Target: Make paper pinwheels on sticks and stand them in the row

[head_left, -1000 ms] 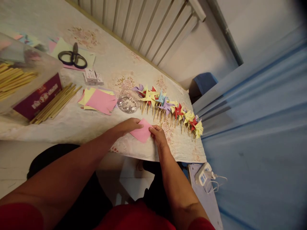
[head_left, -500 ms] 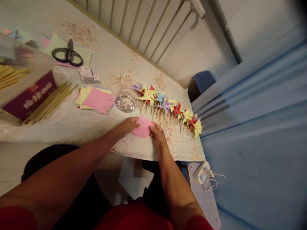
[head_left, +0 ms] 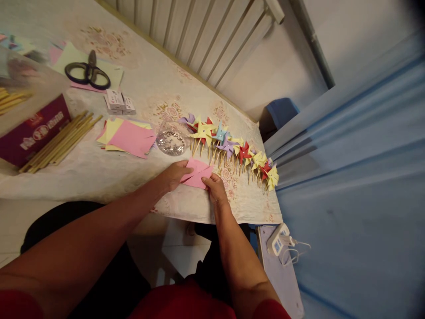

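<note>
Both my hands hold one pink paper square (head_left: 196, 173) at the table's near edge. My left hand (head_left: 172, 174) pinches its left side, and my right hand (head_left: 214, 188) pinches its lower right corner. The paper is partly folded, with flaps raised toward its middle. Just behind it lies a row of finished paper pinwheels (head_left: 232, 153) on wooden sticks, in yellow, red, purple and blue.
A clear dish of small shiny bits (head_left: 171, 141) sits beside a stack of pink and yellow paper squares (head_left: 128, 135). Wooden sticks (head_left: 58, 141), a purple box (head_left: 31, 130), small white boxes (head_left: 116, 102) and black scissors (head_left: 86, 74) lie further left. A power strip (head_left: 280, 239) rests below right.
The flat pink square has been folded up, its corners drawn toward the middle. Both hands have shifted slightly with it, and the view has drifted a little.
</note>
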### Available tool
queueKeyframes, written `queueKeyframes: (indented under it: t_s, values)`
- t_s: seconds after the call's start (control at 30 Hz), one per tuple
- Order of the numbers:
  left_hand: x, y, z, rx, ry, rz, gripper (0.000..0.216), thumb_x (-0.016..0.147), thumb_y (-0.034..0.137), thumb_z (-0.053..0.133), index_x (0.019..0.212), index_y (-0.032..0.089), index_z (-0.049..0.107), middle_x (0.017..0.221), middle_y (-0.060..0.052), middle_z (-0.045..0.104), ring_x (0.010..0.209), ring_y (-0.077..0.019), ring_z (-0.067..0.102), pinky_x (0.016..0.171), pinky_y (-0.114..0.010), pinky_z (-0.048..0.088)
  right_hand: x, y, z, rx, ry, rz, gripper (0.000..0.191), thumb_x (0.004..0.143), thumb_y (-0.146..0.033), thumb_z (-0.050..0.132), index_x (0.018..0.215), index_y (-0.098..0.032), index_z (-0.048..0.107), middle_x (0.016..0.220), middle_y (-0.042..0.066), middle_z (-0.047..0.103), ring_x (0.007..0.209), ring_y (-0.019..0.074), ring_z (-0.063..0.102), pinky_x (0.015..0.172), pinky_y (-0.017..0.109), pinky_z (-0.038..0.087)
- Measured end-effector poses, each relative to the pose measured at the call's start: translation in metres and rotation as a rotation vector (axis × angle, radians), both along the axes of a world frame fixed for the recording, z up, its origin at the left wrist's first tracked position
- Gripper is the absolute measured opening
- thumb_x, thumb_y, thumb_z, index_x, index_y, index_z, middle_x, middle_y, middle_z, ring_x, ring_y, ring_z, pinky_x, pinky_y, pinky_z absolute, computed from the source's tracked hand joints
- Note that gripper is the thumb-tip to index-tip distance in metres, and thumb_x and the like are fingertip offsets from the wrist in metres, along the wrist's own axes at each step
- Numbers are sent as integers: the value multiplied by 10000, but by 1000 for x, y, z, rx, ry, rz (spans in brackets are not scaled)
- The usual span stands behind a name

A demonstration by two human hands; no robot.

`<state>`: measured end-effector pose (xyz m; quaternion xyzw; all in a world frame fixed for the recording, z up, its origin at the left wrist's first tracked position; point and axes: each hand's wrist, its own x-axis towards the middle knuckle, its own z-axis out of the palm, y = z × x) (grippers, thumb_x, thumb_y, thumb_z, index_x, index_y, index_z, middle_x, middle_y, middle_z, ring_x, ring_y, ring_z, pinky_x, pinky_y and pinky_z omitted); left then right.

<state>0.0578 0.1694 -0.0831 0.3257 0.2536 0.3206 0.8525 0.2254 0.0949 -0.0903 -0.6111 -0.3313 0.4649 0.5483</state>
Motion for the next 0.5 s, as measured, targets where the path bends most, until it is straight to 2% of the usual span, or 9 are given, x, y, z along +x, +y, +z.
queueKeyframes:
  t_s: [0.13,0.37,0.5]
  values:
    - [0,-1,3,-10,20,-2,369,619,237,756,956,123,662,767,-30,678,642,-170,628,678,-310,523,-3,-1,2,11,35,1,303,558,-321,835,796,-189,702,643,-49,660,519,93,472,534,232,372]
    - [-1,-2,5,-20,44,-3,348,600,239,752,922,145,661,753,-14,674,660,-173,645,669,-304,531,-3,-2,3,-4,-5,4,283,567,-345,821,751,-192,670,518,-84,526,475,79,367,511,230,284]
    - [-1,-3,6,-27,58,2,358,597,241,750,931,147,661,766,-22,689,688,-182,658,667,-301,534,-2,-2,2,-12,-15,6,283,580,-356,808,767,-196,669,523,-80,524,477,84,368,509,231,270]
